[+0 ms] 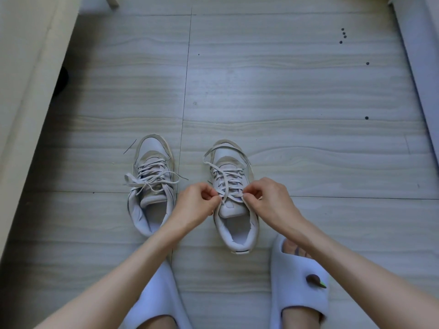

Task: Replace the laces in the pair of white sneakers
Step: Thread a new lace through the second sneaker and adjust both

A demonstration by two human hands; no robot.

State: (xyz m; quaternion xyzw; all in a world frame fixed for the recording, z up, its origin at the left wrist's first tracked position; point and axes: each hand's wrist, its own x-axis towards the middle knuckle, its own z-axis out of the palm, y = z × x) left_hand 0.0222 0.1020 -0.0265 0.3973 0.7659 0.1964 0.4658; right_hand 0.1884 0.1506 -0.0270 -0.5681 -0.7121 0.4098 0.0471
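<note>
Two white sneakers stand side by side on the floor, toes pointing away from me. The left sneaker point(152, 181) is laced, its lace tied in a loose bow across the tongue. The right sneaker point(231, 195) is laced with a white lace point(225, 176) whose loose ends loop out over the toe. My left hand point(198, 200) pinches the lace at the top eyelets on the shoe's left side. My right hand point(263, 198) pinches it on the shoe's right side. Both hands sit just above the tongue.
My feet wear pale slippers, the left slipper point(156, 302) and the right slipper point(301, 279), close to the sneakers' heels. A cream furniture edge point(26, 91) runs along the left, a white wall base point(420, 67) along the right. Grey wood-look floor point(285, 91) stretches ahead.
</note>
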